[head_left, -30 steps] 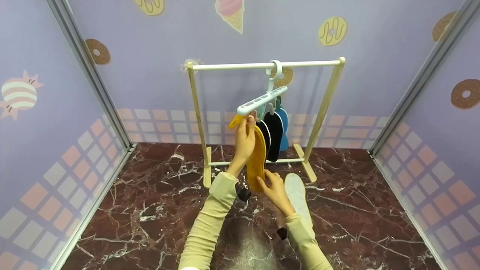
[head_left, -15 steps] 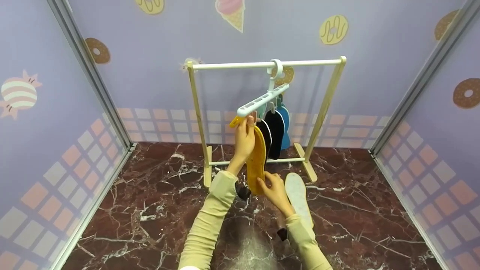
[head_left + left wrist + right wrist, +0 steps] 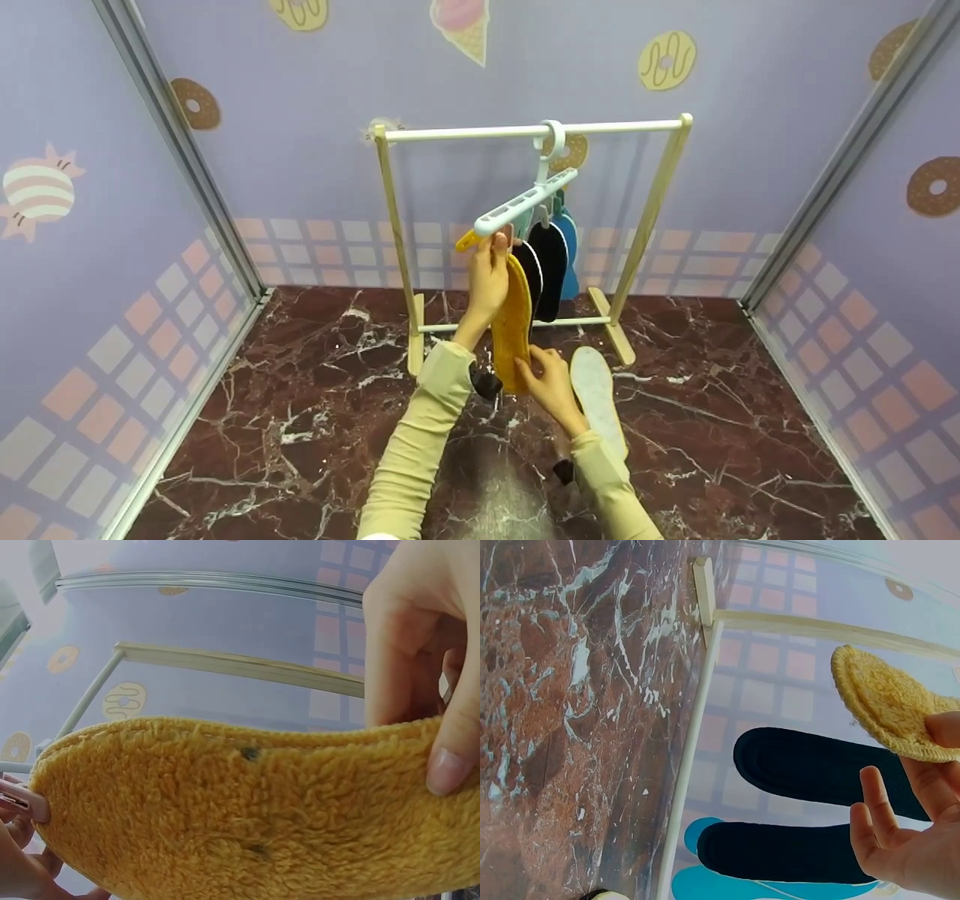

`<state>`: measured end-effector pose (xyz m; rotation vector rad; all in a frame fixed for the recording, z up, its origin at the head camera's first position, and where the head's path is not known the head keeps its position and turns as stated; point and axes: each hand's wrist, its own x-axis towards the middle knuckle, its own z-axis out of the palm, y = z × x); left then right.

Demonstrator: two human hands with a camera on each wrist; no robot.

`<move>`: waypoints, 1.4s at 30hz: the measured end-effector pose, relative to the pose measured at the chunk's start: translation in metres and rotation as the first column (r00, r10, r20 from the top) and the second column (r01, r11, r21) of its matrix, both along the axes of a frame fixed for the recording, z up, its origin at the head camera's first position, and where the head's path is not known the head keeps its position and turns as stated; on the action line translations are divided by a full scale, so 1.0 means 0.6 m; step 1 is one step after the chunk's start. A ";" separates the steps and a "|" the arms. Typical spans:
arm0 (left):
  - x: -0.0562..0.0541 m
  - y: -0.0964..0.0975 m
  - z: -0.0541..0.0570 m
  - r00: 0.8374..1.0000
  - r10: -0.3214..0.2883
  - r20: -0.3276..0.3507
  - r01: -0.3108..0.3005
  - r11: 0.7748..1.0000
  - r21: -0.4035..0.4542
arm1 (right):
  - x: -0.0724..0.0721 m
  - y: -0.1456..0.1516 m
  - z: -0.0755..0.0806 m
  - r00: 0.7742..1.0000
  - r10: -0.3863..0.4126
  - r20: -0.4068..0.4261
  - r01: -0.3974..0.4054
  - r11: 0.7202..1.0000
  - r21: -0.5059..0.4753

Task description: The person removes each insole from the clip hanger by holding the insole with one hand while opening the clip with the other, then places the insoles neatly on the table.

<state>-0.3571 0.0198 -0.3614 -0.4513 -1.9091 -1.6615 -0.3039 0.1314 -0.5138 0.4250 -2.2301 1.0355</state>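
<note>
A fuzzy yellow insole (image 3: 511,322) hangs upright at the near end of a white clip hanger (image 3: 517,207). In the left wrist view a pink clip (image 3: 31,804) bites the insole's upper end. Fingers of my left hand (image 3: 489,283) curl at that clip and pinch it, beside a yellow clip (image 3: 466,241) sticking out to the left. Lower down, my right hand (image 3: 551,381) pinches the insole's edge between thumb and forefinger. Its other fingers stand away from the insole in the right wrist view.
Black insoles (image 3: 553,270) and blue insoles (image 3: 705,883) hang farther along the hanger. The hanger hooks over the white rod of a wooden rack (image 3: 645,217). A pale insole with a yellow edge (image 3: 598,397) lies on the marbled surface, right of my right hand.
The yellow insole's lower end has dropped slightly, with my right hand still pinching it. My left hand stays at the clip; the yellow clip's angle has changed a little.
</note>
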 end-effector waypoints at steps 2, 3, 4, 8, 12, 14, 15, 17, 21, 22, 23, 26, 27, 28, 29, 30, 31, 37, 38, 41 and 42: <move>-0.001 0.000 0.000 1.000 0.007 0.007 -0.007 1.000 -0.004 | 0.001 0.000 0.000 1.000 0.001 0.006 -0.001 1.000 -0.006; -0.001 0.000 0.001 1.000 0.007 0.011 -0.007 1.000 -0.002 | 0.002 -0.001 0.000 1.000 0.001 0.008 -0.001 1.000 -0.007; -0.001 0.000 0.001 1.000 0.006 0.019 -0.006 1.000 0.002 | 0.002 -0.001 0.000 1.000 0.002 0.010 -0.002 1.000 -0.008; -0.001 0.001 0.004 0.999 -0.002 0.045 0.001 1.000 0.021 | 0.002 0.000 -0.001 1.000 0.000 0.015 0.000 1.000 -0.009; 0.000 0.002 0.007 0.998 -0.010 0.061 0.008 1.000 0.027 | 0.001 0.001 -0.002 1.000 -0.010 0.017 0.010 1.000 -0.010; 0.000 0.002 0.007 0.998 0.006 0.057 -0.007 1.000 0.012 | 0.001 0.001 -0.002 1.000 -0.013 0.016 0.013 1.000 -0.011; 0.000 0.002 0.007 0.998 0.014 0.053 -0.014 1.000 0.004 | 0.002 0.001 -0.002 1.000 -0.013 0.019 0.014 1.000 -0.015; 0.000 0.002 0.007 0.999 0.033 0.040 -0.032 0.999 -0.014 | 0.002 0.001 -0.002 1.000 -0.015 0.023 0.015 1.000 -0.019; 0.000 0.001 0.007 0.999 0.048 0.005 -0.047 0.998 -0.037 | 0.002 0.001 -0.001 0.999 -0.020 0.037 0.020 1.000 -0.018; 0.000 0.001 0.008 0.999 0.045 -0.001 -0.045 0.998 -0.040 | 0.002 0.001 -0.001 0.999 -0.020 0.036 0.021 1.000 -0.017; 0.000 0.001 0.008 0.999 0.045 -0.006 -0.045 0.998 -0.043 | 0.001 0.001 0.000 0.999 -0.021 0.036 0.021 1.000 -0.018; 0.000 0.001 0.009 0.999 0.041 -0.006 -0.041 0.998 -0.043 | 0.001 0.001 0.000 0.999 -0.021 0.034 0.022 1.000 -0.020; 0.000 0.001 0.009 0.999 0.039 -0.003 -0.039 0.998 -0.041 | 0.001 0.001 -0.001 0.999 -0.022 0.035 0.023 1.000 -0.020; 0.000 0.001 0.009 0.999 0.035 0.000 -0.035 0.999 -0.038 | 0.001 0.001 -0.001 0.999 -0.023 0.036 0.024 0.999 -0.021; 0.000 0.001 0.010 0.999 0.033 0.004 -0.033 0.999 -0.035 | 0.002 0.001 -0.002 0.999 -0.024 0.037 0.025 0.999 -0.021; 0.000 0.001 0.010 1.000 0.030 0.007 -0.030 0.999 -0.032 | 0.002 0.001 -0.002 0.999 -0.024 0.039 0.025 0.999 -0.020; 0.000 0.001 0.010 1.000 0.028 0.010 -0.028 0.999 -0.028 | 0.003 0.001 -0.003 0.999 -0.024 0.041 0.025 0.999 -0.021; 0.002 0.002 0.012 0.999 0.023 0.024 -0.023 1.000 -0.013 | 0.005 0.002 -0.006 0.999 -0.011 0.051 0.012 0.999 -0.031; 0.002 0.002 0.013 0.999 0.025 0.026 -0.024 1.000 -0.014 | 0.005 0.002 -0.006 0.999 -0.010 0.049 0.012 0.999 -0.031; 0.003 0.003 0.014 0.999 0.021 0.038 -0.020 1.000 -0.008 | 0.005 0.002 -0.005 0.999 -0.012 0.043 0.014 0.999 -0.033; 0.004 0.003 0.014 0.999 0.023 0.040 -0.023 1.000 -0.010 | 0.005 0.002 -0.005 0.999 -0.014 0.042 0.015 0.999 -0.032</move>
